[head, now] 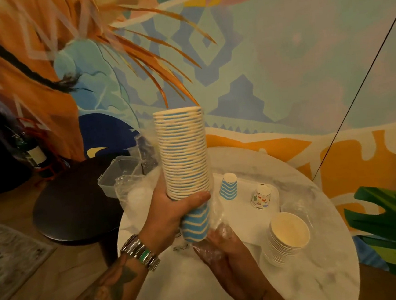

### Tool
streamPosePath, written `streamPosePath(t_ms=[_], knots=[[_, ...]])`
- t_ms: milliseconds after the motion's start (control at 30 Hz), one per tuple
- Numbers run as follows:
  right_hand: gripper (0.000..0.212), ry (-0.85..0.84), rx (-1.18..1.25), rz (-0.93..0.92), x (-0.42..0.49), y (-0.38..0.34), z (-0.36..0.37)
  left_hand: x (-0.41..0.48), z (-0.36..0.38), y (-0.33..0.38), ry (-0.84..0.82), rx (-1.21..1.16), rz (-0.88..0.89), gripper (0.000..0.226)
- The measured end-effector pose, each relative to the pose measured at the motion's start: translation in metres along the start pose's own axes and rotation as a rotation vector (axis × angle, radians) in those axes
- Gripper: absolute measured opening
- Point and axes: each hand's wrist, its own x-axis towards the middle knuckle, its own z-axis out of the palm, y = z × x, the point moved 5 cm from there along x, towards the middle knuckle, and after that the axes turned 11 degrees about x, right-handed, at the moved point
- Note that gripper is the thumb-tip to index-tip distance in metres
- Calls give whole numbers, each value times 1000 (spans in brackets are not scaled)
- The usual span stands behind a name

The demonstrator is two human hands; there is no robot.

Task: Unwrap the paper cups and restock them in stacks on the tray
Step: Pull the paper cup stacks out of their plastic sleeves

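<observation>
- The left hand [174, 213] grips the stack of blue zigzag paper cups [183, 151], with fingers and thumb curled around its lower part, just above the bottom cup.
- The stack is up in the air, to the left of the tray [245, 214] and nearer the person. It touches nothing but the hand and the wrapper.
- The stack's long axis is near upright, leaning slightly. The rims face up and the closed base points down toward the right hand [230, 256].
- Most of the stack rises above the left hand's grip, and only the bottom cup hangs below it.
- The right hand sits just under the stack's base, with the clear plastic wrapper [217, 218] crumpled over its fingers. The film hides whether they pinch it, so that grip cannot be told.
- The wrapper looks to be off most of the stack, trailing from the base on the tray side.
- The coming move likely carries the stack right and down onto the tray base first, and the left hand alone holds it.
- On the tray stand a single blue zigzag cup [229, 187], upside down, and a patterned cup [261, 197]. At the tray's near right corner is a short stack of white cups [289, 235].
</observation>
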Motion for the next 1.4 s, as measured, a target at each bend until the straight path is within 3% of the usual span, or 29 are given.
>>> streamPosePath(t_ms=[100, 333, 467, 700, 800, 900, 1033, 1300, 1400], knots=[[44, 8, 31, -3, 0, -1, -4, 1, -2, 1, 11, 12, 9, 77], [50, 111, 8, -9, 3, 0, -21, -3, 3, -3, -9, 39, 1, 81], [40, 120, -4, -5, 2, -6, -22, -4, 8, -8, -41, 117, -6, 86], [42, 119, -312, 4, -2, -12, -14, -9, 20, -10, -99, 133, -43, 73], [45, 101, -375, 23, -6, -20, -5, -7, 16, -8, -78, 124, -48, 77], [26, 79, -269, 62, -5, -21, 2, -2, 9, -7, -45, 118, -48, 78], [49, 191, -230, 78, -1, -9, -3, 0, 8, -6, -50, 125, -53, 83], [81, 132, 27, 10, -2, -13, 0, 4, 8, -3, -27, 55, -49, 74], [78, 169, 42, -19, 0, -12, -6, 8, 8, 4, -32, 20, -25, 81]])
